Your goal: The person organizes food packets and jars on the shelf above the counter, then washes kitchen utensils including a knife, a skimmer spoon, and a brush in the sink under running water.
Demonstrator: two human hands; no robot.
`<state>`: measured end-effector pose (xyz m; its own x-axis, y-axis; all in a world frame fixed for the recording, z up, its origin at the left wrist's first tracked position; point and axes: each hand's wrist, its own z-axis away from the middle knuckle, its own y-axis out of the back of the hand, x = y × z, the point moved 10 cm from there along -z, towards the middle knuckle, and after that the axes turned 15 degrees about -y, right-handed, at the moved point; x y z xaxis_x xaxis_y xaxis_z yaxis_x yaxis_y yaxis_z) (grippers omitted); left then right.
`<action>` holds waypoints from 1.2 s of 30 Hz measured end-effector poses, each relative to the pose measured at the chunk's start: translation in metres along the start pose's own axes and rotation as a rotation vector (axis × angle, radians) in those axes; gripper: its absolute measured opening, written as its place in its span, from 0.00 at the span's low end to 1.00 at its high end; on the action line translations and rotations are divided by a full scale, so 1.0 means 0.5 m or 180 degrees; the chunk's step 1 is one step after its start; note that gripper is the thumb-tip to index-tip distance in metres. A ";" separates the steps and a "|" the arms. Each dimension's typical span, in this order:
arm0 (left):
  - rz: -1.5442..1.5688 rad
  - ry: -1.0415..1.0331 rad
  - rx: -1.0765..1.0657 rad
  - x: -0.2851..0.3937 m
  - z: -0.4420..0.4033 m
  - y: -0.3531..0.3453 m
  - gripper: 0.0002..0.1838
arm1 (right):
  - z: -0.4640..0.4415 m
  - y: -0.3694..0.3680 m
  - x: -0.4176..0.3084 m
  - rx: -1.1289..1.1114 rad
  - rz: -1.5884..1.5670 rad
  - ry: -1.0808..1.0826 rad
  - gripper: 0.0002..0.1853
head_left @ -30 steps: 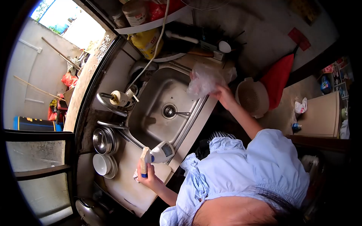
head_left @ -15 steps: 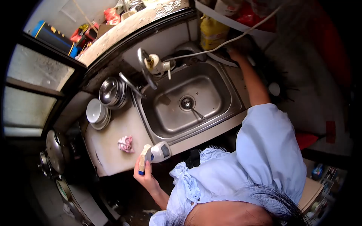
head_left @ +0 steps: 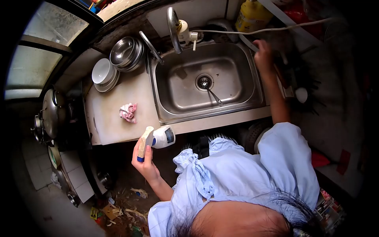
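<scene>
My left hand [head_left: 147,162] is wrapped round the trigger head of a white spray bottle [head_left: 164,137], held just off the counter's front edge. On the pale board [head_left: 106,128] behind it lies a crumpled pink and white cloth [head_left: 128,113]. The steel sink [head_left: 185,94] has a spoon [head_left: 214,97] resting by its drain. My right hand [head_left: 263,53] is raised near the sink's back right corner, beside a white shelf edge. Its fingers look curled, but what they may hold cannot be made out.
Stacked white bowls [head_left: 103,73] and steel bowls [head_left: 125,53] stand left of the faucet [head_left: 173,29]. A yellow bottle [head_left: 252,16] stands behind the sink. A pale cable [head_left: 276,29] crosses there. A lidded pot [head_left: 53,112] is at far left; debris [head_left: 128,209] lies on the floor.
The view has turned toward the left side of the counter. My right hand no longer has the clear plastic bag and has moved to the sink's back right. The spray bottle stays in my left hand.
</scene>
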<state>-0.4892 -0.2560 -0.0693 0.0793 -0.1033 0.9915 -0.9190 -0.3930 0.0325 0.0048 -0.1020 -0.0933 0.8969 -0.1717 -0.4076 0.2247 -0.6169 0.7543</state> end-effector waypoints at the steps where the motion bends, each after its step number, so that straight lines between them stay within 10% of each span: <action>1: -0.0010 -0.0044 -0.0031 -0.002 -0.001 -0.001 0.16 | 0.056 -0.068 -0.012 -0.0729 -0.1036 -0.0596 0.13; 5: 0.0005 -0.0093 -0.0117 0.009 -0.006 -0.017 0.17 | 0.383 -0.394 -0.060 -0.3580 -0.0533 -0.0950 0.34; 8: 0.0091 -0.0182 -0.0098 0.019 -0.006 -0.015 0.17 | 0.431 -0.429 -0.101 -0.3767 -0.0601 -0.0926 0.39; 10: 0.0228 -0.0222 -0.0038 0.025 -0.007 -0.011 0.16 | 0.486 -0.466 -0.055 -0.4477 -0.0522 -0.2423 0.44; 14: 0.0627 -0.0475 0.0214 0.041 -0.028 0.007 0.14 | 0.447 -0.469 -0.030 -0.3551 0.1192 -0.1399 0.29; 19: 0.1142 -0.0675 0.0398 0.037 -0.086 0.042 0.10 | 0.464 -0.477 -0.024 -0.4226 0.0265 -0.1966 0.14; 26: 0.0886 -0.0922 0.0451 0.013 -0.179 0.068 0.06 | 0.368 -0.321 -0.066 -0.2374 -0.1175 -0.1253 0.22; 33: 0.0160 -0.1232 0.0306 0.016 -0.228 0.110 0.09 | 0.357 0.027 -0.235 -0.3048 -0.2201 -0.2240 0.25; 36: -0.0506 -0.1121 0.0248 0.016 -0.219 0.115 0.13 | 0.348 0.108 -0.305 -0.2890 -0.2416 -0.1628 0.26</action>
<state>-0.5836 -0.1794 -0.0457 0.3584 -0.3375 0.8704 -0.8536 -0.4960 0.1591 -0.1863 -0.2425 -0.0799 0.2294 -0.4074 -0.8840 0.9696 0.0168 0.2439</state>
